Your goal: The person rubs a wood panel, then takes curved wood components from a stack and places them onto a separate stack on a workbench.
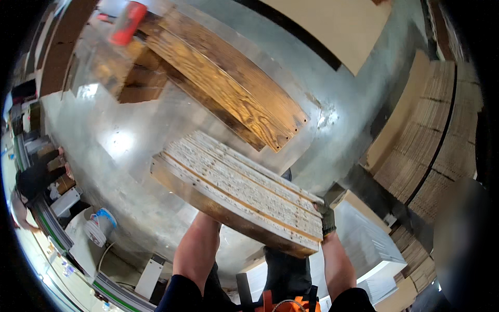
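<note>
A stack of several long boards [244, 200] is held up in front of me, tilted down to the right. Rough whitish edges with brown seams face up, and the near side is plain brown wood. At the right end, my right hand [327, 216] in a dark glove grips the stack, fingers curled over its edge. My left forearm [200, 244] reaches under the near side; the stack hides that hand, which bears it from below. Beyond lie wood-grain boards [223, 78] with small dark holes at their near end.
A red and white object [127, 23], blurred, stands at the upper left. Stacked cardboard sheets [416, 140] line the right. White panels [369, 239] lie near my right arm. At the left are a bucket [99, 229], a conveyor-like line [52, 223] and another person [39, 174].
</note>
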Demonstrator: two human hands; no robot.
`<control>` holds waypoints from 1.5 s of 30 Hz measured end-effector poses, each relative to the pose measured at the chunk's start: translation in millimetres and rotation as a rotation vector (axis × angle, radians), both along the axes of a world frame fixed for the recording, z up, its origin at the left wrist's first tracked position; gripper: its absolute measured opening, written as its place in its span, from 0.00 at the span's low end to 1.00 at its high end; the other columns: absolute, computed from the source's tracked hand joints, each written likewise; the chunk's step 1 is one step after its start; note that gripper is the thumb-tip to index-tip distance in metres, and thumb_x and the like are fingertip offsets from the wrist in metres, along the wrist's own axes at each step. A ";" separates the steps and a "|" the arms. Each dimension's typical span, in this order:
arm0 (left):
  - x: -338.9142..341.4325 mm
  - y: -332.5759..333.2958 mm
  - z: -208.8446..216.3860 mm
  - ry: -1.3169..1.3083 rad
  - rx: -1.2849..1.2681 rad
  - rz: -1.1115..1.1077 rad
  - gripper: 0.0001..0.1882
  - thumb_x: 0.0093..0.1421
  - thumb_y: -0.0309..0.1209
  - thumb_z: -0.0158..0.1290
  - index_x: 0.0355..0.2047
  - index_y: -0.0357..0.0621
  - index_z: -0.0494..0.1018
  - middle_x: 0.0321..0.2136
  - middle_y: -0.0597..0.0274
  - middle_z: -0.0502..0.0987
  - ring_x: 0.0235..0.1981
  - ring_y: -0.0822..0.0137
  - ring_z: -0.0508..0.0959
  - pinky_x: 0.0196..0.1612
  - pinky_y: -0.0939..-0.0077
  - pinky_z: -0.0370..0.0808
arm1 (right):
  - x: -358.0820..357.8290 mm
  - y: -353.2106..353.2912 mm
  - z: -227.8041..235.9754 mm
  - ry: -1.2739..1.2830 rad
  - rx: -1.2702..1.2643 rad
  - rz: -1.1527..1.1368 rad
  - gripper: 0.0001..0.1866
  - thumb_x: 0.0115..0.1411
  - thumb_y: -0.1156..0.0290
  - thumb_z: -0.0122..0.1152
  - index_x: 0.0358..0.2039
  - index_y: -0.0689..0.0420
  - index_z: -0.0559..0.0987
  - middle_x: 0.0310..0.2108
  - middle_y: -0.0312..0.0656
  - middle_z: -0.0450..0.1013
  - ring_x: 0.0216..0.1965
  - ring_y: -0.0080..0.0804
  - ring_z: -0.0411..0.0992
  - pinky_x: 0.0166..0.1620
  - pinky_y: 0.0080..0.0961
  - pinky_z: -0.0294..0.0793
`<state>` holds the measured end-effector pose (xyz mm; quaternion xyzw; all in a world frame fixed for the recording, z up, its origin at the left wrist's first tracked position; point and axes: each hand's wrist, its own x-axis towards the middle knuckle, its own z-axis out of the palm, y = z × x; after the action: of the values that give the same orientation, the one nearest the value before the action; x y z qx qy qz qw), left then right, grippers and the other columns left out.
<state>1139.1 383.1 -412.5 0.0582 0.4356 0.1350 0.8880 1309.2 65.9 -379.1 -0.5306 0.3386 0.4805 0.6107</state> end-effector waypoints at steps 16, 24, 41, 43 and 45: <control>-133.7 -132.8 243.2 0.069 0.062 0.490 0.24 0.67 0.45 0.39 0.57 0.43 0.62 0.53 0.56 0.67 0.54 0.61 0.67 0.56 0.62 0.68 | 19.6 -4.4 195.6 0.071 0.197 0.627 0.19 0.50 0.66 0.66 0.41 0.60 0.75 0.37 0.40 0.75 0.38 0.33 0.72 0.43 0.31 0.72; -173.7 -198.3 286.3 0.025 0.124 0.815 0.24 0.67 0.45 0.39 0.57 0.43 0.62 0.53 0.56 0.67 0.54 0.61 0.67 0.56 0.61 0.68 | 41.6 62.4 215.3 -0.033 0.248 1.095 0.24 0.44 0.64 0.67 0.40 0.67 0.77 0.35 0.44 0.76 0.34 0.32 0.74 0.39 0.30 0.74; -444.2 -312.0 355.1 -0.099 0.326 1.395 0.24 0.67 0.46 0.38 0.56 0.43 0.63 0.52 0.56 0.68 0.54 0.60 0.67 0.55 0.61 0.68 | -289.1 174.7 333.9 0.090 0.384 1.712 0.25 0.51 0.65 0.64 0.45 0.71 0.74 0.40 0.51 0.76 0.37 0.39 0.76 0.43 0.32 0.75; -486.7 -322.5 365.4 -0.090 0.368 1.455 0.24 0.67 0.46 0.38 0.56 0.43 0.63 0.52 0.55 0.68 0.54 0.60 0.67 0.55 0.61 0.68 | -342.0 179.5 347.6 -0.011 0.421 1.865 0.22 0.53 0.67 0.63 0.45 0.69 0.75 0.40 0.48 0.76 0.37 0.36 0.76 0.43 0.30 0.75; -527.3 -326.8 376.0 -0.085 0.399 1.490 0.24 0.67 0.46 0.38 0.56 0.43 0.63 0.52 0.55 0.68 0.54 0.60 0.68 0.55 0.61 0.68 | -374.1 191.0 326.1 0.032 0.392 1.893 0.20 0.53 0.67 0.63 0.43 0.68 0.76 0.38 0.46 0.77 0.36 0.35 0.76 0.42 0.30 0.76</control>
<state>611.8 56.3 -36.5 -0.0968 0.2927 0.7751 0.5515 935.1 256.9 -53.0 -0.4659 -0.3072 0.8287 0.0434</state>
